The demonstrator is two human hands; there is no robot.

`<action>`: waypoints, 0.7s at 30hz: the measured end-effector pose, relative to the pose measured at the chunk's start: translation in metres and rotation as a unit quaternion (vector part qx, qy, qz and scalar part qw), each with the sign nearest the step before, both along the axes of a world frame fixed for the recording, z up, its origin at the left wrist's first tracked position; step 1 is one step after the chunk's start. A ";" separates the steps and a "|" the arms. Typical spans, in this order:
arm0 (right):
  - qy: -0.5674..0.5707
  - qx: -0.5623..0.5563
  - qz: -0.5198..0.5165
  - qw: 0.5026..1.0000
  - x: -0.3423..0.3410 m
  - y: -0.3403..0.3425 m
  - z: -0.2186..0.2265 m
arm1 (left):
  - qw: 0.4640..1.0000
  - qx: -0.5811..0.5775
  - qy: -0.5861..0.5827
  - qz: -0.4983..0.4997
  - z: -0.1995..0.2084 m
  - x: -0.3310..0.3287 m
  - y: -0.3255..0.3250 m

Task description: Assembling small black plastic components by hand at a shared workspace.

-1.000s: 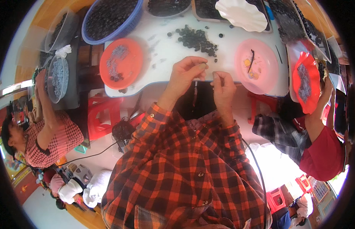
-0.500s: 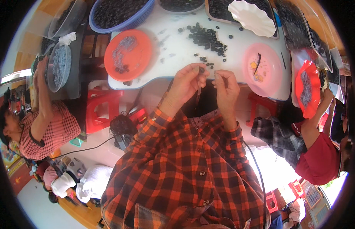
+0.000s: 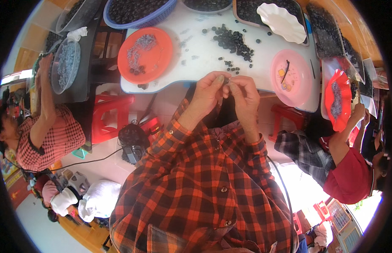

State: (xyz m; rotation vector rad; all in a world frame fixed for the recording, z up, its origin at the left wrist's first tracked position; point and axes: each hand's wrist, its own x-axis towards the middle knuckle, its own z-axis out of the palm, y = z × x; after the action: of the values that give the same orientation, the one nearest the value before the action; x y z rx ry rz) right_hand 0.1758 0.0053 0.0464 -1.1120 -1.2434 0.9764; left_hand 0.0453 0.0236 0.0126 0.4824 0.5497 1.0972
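My left hand is closed in a pinch on a small round black piece, partly hidden by the fingertips. My right hand meets it there, thumb and fingers pinched together at the same piece; anything tiny between them cannot be made out. Both hands are just off the near edge of the white table. Beyond them lies a loose pile of small black round pieces, with several strays nearer me. To the left, an orange plate carries small greyish bits and a few black pieces.
A pink plate at right holds a thin black tool. At the back are a blue basket of black pieces and a white scalloped dish. Co-workers sit left and right. Red stools stand below the table.
My right hand has moved left and its fingertips now meet those of my left hand at the black piece. The view has shifted slightly.
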 end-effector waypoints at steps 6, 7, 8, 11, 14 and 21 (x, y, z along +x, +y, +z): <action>0.017 -0.020 0.022 0.999 0.003 -0.002 -0.010 | 0.997 0.002 0.072 0.016 -0.001 0.001 -0.003; 0.016 -0.019 0.021 0.999 0.003 -0.002 -0.012 | 0.994 0.011 0.108 0.016 0.000 0.001 -0.004; 0.005 -0.022 0.022 1.000 0.004 -0.002 -0.014 | 0.989 0.021 0.144 0.016 0.000 0.000 -0.005; 0.017 -0.044 0.038 0.998 0.005 -0.002 -0.012 | 0.970 0.077 0.228 0.019 0.004 -0.005 -0.008; 0.065 -0.081 0.061 0.993 0.005 -0.002 -0.014 | 0.962 0.101 0.253 0.010 0.001 -0.009 -0.011; 0.099 -0.169 0.087 0.977 0.010 0.000 -0.012 | 0.970 0.086 0.225 -0.013 0.000 -0.015 -0.014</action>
State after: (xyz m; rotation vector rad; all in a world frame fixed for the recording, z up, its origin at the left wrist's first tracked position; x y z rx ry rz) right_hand 0.1859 0.0053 0.0348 -1.1445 -1.0467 1.4371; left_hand 0.0307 0.0094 0.0121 0.8999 0.8448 1.0178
